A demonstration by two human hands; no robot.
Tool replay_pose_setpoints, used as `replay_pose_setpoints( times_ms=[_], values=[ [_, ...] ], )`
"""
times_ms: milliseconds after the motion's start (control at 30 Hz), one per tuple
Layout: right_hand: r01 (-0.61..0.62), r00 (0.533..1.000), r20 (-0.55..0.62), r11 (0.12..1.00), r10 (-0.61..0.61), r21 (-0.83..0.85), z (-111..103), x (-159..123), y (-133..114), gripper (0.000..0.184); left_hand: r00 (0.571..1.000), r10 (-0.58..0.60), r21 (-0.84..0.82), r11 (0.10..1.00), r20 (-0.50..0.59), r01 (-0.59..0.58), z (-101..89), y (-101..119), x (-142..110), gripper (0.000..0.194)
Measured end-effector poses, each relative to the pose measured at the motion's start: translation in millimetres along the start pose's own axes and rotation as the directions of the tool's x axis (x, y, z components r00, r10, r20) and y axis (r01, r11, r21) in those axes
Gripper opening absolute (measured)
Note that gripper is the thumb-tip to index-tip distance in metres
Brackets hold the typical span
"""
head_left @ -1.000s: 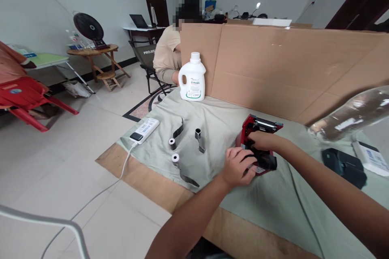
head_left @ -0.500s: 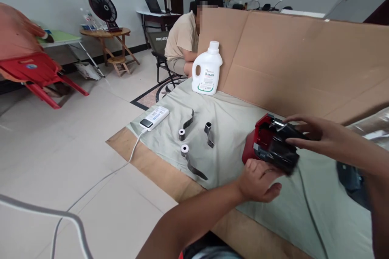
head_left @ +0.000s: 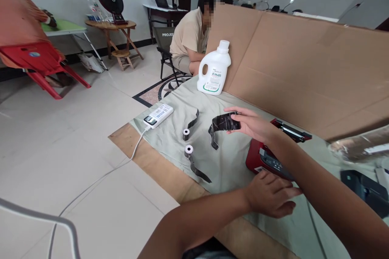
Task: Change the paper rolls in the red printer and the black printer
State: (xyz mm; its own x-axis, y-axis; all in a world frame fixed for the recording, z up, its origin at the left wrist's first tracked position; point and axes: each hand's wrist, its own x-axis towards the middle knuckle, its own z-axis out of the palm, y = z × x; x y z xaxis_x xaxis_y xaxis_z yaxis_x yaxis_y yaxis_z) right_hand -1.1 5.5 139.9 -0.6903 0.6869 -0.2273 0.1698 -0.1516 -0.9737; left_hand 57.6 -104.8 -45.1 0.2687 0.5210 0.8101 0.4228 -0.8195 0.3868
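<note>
My right hand (head_left: 247, 123) pinches a crumpled black ribbon (head_left: 226, 122) above the cloth. The ribbon's left end overlaps a curled black strip (head_left: 213, 139), and I cannot tell whether they are joined. Beside my right forearm sits a red and black label printer (head_left: 255, 156) with its lid up; the forearm hides part of it. My left hand (head_left: 273, 194) rests at the printer's near side, fingers stretched out and holding nothing. To the left lie two small rolls with white cores, the upper roll (head_left: 186, 134) and the lower roll (head_left: 189, 151), with black tails.
A white power bank (head_left: 158, 115) with a cable lies at the cloth's left. Behind stand a white detergent bottle (head_left: 214, 71) and a cardboard panel (head_left: 298, 60). A dark device (head_left: 363, 190) lies at right. Two other people sit farther off.
My right hand has moved left from the printer, carrying the black ribbon over to the curled strip. My left hand has shifted slightly down and right, by the printer's near side.
</note>
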Motion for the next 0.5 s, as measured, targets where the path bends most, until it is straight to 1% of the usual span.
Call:
replay_pose_setpoints(
  times_ms=[100, 200, 267, 333, 433, 500],
  values=[
    [-0.044, 0.999, 0.005, 0.998, 0.044, 0.038, 8, 8, -1, 0.041, 0.999, -0.022, 0.010, 1.000, 0.035, 0.022, 0.4, -1, 1, 0.034],
    [-0.086, 0.996, -0.021, 0.996, 0.086, 0.005, 14, 10, -1, 0.037, 0.999, -0.024, 0.027, 0.999, 0.043, 0.023, -0.1, -2, 2, 0.033],
    [-0.068, 0.997, -0.036, 0.997, 0.067, -0.035, 16, 12, -1, 0.033, 0.999, -0.012, 0.027, 1.000, 0.038, 0.011, -0.5, -3, 3, 0.034],
    [-0.059, 0.998, -0.040, 0.994, 0.056, -0.093, 16, 15, 0, 0.034, 0.999, -0.001, 0.028, 1.000, 0.039, 0.000, -0.6, -3, 4, 0.035],
    [-0.075, 0.997, -0.034, 0.983, 0.071, -0.169, 16, 24, 1, 0.036, 0.998, 0.019, 0.016, 1.000, 0.064, -0.020, -0.1, -4, 8, 0.033],
    [-0.021, 1.000, -0.018, 0.975, 0.018, -0.221, 19, 33, 1, 0.034, 0.996, 0.035, 0.005, 0.999, 0.076, -0.036, 0.1, -5, 10, 0.032]
  ],
)
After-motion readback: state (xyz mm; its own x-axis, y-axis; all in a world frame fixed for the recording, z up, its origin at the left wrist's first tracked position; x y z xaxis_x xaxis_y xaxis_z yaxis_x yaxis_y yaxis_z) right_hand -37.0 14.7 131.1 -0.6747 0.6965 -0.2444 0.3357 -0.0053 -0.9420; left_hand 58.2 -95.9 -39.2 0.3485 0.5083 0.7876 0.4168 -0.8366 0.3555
